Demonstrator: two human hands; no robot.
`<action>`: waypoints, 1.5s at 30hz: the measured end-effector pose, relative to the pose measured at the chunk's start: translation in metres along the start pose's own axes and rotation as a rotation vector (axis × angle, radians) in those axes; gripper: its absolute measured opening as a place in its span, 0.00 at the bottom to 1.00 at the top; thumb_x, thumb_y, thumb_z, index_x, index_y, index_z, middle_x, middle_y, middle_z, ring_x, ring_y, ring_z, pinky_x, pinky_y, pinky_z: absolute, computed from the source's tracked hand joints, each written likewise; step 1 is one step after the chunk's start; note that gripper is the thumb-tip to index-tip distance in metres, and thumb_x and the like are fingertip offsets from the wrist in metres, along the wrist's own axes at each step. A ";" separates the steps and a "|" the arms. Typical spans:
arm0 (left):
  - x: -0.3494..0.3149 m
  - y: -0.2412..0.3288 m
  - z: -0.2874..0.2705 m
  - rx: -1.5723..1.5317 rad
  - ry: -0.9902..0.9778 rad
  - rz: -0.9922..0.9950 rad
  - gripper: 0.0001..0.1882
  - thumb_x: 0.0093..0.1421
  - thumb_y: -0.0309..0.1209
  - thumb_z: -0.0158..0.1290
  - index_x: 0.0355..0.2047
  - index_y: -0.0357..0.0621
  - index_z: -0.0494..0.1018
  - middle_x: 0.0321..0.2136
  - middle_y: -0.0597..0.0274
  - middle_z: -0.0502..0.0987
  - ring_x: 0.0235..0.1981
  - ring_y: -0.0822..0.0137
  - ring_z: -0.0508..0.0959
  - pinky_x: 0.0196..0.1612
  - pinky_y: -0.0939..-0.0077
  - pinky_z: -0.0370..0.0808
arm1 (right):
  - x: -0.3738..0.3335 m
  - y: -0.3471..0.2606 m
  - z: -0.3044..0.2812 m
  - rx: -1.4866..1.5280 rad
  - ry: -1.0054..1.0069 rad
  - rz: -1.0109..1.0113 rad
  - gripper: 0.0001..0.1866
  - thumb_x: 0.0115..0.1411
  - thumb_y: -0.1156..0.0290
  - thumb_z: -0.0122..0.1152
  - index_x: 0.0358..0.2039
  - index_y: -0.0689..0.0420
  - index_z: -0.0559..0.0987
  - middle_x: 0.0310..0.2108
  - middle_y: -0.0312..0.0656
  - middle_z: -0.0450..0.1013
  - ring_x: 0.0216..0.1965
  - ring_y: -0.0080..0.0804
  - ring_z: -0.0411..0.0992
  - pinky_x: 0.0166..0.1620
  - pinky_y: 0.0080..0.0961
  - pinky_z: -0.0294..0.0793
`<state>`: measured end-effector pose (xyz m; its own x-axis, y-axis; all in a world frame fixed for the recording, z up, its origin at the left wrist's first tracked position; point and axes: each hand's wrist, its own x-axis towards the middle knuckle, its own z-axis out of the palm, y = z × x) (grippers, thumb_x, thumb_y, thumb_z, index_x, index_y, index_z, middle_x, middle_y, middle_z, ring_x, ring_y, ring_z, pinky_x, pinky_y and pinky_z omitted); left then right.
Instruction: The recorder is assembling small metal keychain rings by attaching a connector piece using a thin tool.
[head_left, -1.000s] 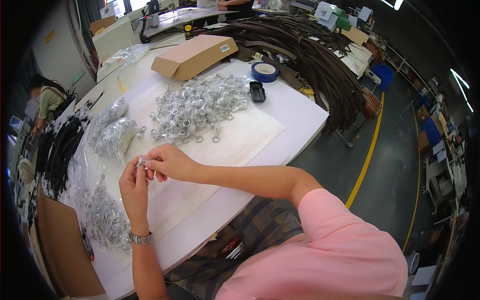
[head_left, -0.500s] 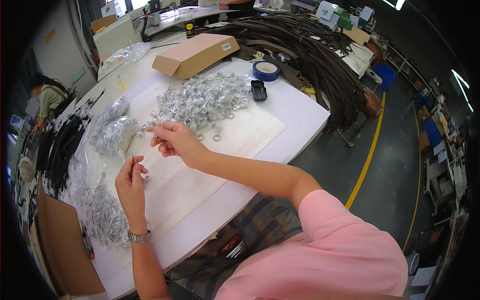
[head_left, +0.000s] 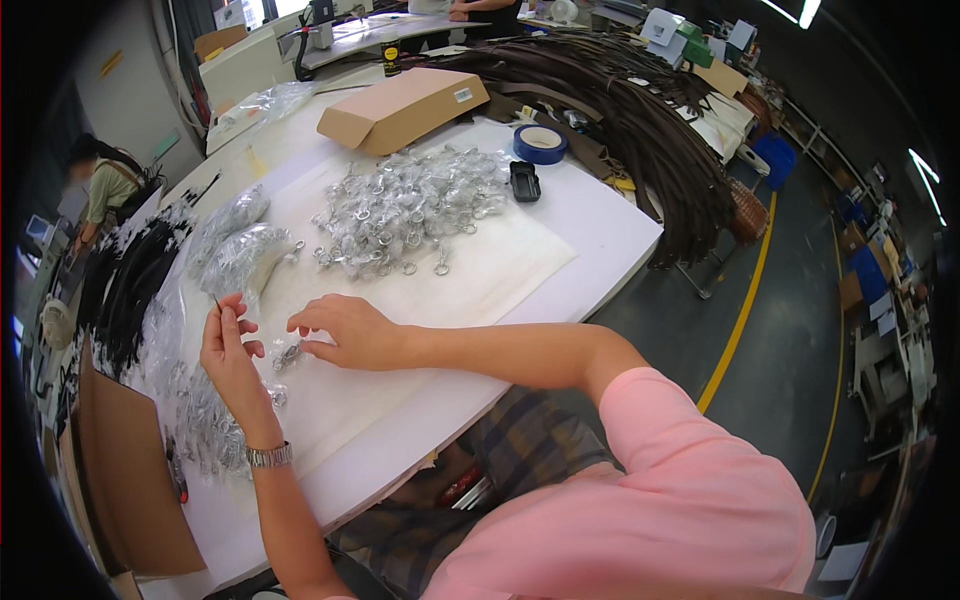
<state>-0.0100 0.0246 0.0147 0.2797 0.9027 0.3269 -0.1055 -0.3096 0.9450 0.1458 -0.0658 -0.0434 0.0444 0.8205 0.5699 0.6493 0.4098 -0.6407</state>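
My left hand (head_left: 232, 350) is raised over the left part of the white table, thumb and forefinger pinching a thin dark pointed tool (head_left: 217, 304), mostly hidden by the fingers. Just right of it, my right hand (head_left: 350, 332) hovers low with thumb and fingers apart. Beside its thumb lies a small metal clasp (head_left: 287, 356) on the table. Beyond both hands spreads a heap of metal ring clasps in clear plastic wrap (head_left: 410, 205). More silvery metal pieces (head_left: 205, 410) lie left of my left wrist.
Clear plastic bags (head_left: 245, 255) bulge left of the heap. Behind it lie a cardboard box (head_left: 405, 108), a blue tape roll (head_left: 540, 144) and a small black tray (head_left: 524, 182). Brown straps (head_left: 640, 140) pile at the far right, black strips (head_left: 140, 280) at left. An open carton (head_left: 130, 470) stands nearest left.
My right hand has come back from the edge of the heap to the small clasp, its fingers now spread. My left hand has shifted a little left, still pinching the thin tool.
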 end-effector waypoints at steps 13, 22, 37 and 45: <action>0.028 -0.008 -0.023 -0.155 0.138 0.072 0.13 0.72 0.30 0.47 0.43 0.36 0.80 0.25 0.69 0.78 0.20 0.83 0.69 0.22 0.88 0.64 | -0.005 0.005 0.011 -0.299 -0.091 -0.170 0.23 0.58 0.70 0.65 0.55 0.56 0.76 0.50 0.50 0.74 0.51 0.51 0.72 0.55 0.43 0.70; 0.042 -0.030 -0.037 -0.225 0.163 -0.004 0.12 0.73 0.31 0.47 0.46 0.40 0.80 0.24 0.73 0.74 0.19 0.87 0.64 0.19 0.92 0.58 | 0.203 -0.054 -0.104 -0.577 0.370 -0.074 0.39 0.57 0.63 0.63 0.65 0.65 0.59 0.38 0.56 0.79 0.43 0.56 0.78 0.47 0.50 0.76; 0.039 -0.029 -0.035 -0.228 0.160 0.009 0.11 0.73 0.31 0.48 0.45 0.40 0.79 0.23 0.73 0.73 0.17 0.87 0.63 0.17 0.92 0.56 | 0.052 -0.008 0.043 -0.614 -0.379 -0.202 0.12 0.58 0.63 0.66 0.30 0.60 0.83 0.32 0.46 0.78 0.38 0.47 0.79 0.38 0.43 0.77; 0.034 -0.023 -0.032 -0.224 0.155 0.001 0.11 0.73 0.30 0.48 0.44 0.39 0.79 0.23 0.73 0.73 0.18 0.86 0.63 0.17 0.91 0.56 | 0.060 -0.014 0.065 -0.816 -0.580 -0.338 0.07 0.53 0.70 0.62 0.29 0.58 0.85 0.35 0.51 0.79 0.40 0.47 0.79 0.39 0.39 0.77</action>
<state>-0.0281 0.0720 0.0042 0.1319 0.9428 0.3061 -0.3193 -0.2519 0.9136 0.0903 0.0036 -0.0341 -0.4638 0.8668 0.1832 0.8835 0.4371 0.1685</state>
